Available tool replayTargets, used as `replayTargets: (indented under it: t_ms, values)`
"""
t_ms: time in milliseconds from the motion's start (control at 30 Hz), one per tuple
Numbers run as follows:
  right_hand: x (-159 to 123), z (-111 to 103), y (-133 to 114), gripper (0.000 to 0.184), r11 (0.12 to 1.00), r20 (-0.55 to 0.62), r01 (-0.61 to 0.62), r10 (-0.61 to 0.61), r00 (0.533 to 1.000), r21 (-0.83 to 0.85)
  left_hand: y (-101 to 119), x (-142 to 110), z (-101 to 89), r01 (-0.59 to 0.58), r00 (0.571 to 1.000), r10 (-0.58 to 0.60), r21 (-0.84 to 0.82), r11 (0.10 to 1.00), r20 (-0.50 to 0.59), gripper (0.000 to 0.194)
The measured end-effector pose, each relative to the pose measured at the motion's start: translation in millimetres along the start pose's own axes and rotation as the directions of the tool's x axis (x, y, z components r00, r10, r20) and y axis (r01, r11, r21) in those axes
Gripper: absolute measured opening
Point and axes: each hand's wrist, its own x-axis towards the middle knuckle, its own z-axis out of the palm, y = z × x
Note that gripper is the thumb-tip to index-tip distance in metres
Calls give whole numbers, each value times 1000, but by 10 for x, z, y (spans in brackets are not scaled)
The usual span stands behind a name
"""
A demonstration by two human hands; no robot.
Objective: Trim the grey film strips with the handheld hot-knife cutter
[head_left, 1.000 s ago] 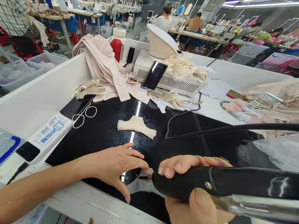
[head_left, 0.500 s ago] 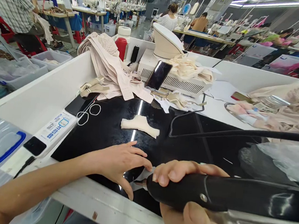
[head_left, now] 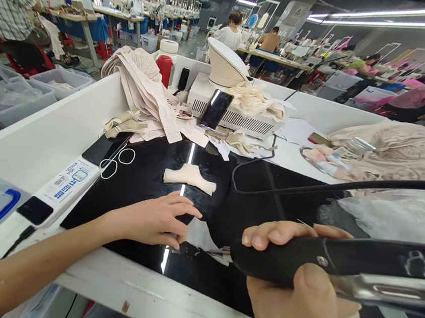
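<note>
My right hand (head_left: 293, 289) is wrapped around a thick black handheld tool (head_left: 281, 257) with a bright metal lever along its underside. The tool's narrow metal tip (head_left: 221, 252) points left, close above the black tabletop. Under and beside the tip lies a thin, greyish-white sheer piece (head_left: 201, 234). At this piece's left edge, the thumb and bent fingers of my left hand (head_left: 166, 221) come together on it, with the index finger stretched over. Beyond the hands, a cream shaped fabric piece (head_left: 189, 178) rests flat on the black surface (head_left: 145, 182).
A black cable (head_left: 308, 189) crosses the right side. Behind stand a slotted white machine (head_left: 235, 118), a propped phone (head_left: 215, 109) and beige fabric strips (head_left: 143, 91). A white box (head_left: 67, 184) lies left, a clear plastic bag (head_left: 399, 219) right. Several people sit at sewing tables beyond.
My left hand's fingers and thumb have closed from a spread pose. The tool in my right hand has moved right, away from the left hand, uncovering more of the sheer piece. The view shifts slightly.
</note>
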Motion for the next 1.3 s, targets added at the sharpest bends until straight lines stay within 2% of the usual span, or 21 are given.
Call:
replayTargets:
  t_ms: [167, 267, 333, 400, 567, 733, 833, 933, 1033, 1167, 1300]
  values:
    - [57, -84, 9, 36, 999, -16, 26, -26, 1000, -34, -158, -87, -110, 45, 999, -42, 135, 990, -26, 9]
    - [66, -91, 37, 39, 999, -9, 27, -27, 1000, -17, -186, -101, -127, 118, 987, -90, 223, 968, -135, 19]
    - [71, -85, 61, 40, 1000, 2, 27, -27, 1000, -2, -152, -77, -90, 185, 966, -137, 217, 958, -220, 24]
    - [76, -76, 88, 38, 1000, 19, 25, -25, 1000, 11, -95, -39, -20, 224, 951, -177, 169, 960, -253, 21]
    - [82, -70, 167, 33, 999, 58, 48, -50, 997, 25, -17, 21, 128, 160, 975, -139, 115, 980, -173, 20]
    - [44, -66, 209, 31, 998, 88, 60, -62, 994, 31, -11, 24, 84, 142, 977, -122, 104, 984, -177, 20]
    - [6, -40, 218, 31, 998, 96, 52, -56, 994, 42, 44, 29, 54, 144, 981, -138, 32, 989, -137, 18]
    - [-34, 3, 227, 32, 997, 106, 36, -44, 993, 76, 91, 22, 43, 109, 991, -116, -90, 990, -71, 36]
    - [-76, 51, 246, 34, 994, 118, 17, -30, 993, 109, 86, -4, 34, 91, 996, -92, -119, 989, -5, 52]
    - [-114, 96, 283, 35, 992, 125, -7, -8, 992, 123, 38, -39, 10, 91, 993, -84, -91, 992, 80, 59]
    - [-121, 113, 311, 36, 992, 132, 8, -25, 991, 125, 21, -45, -19, 93, 991, -83, -106, 990, 101, 63]
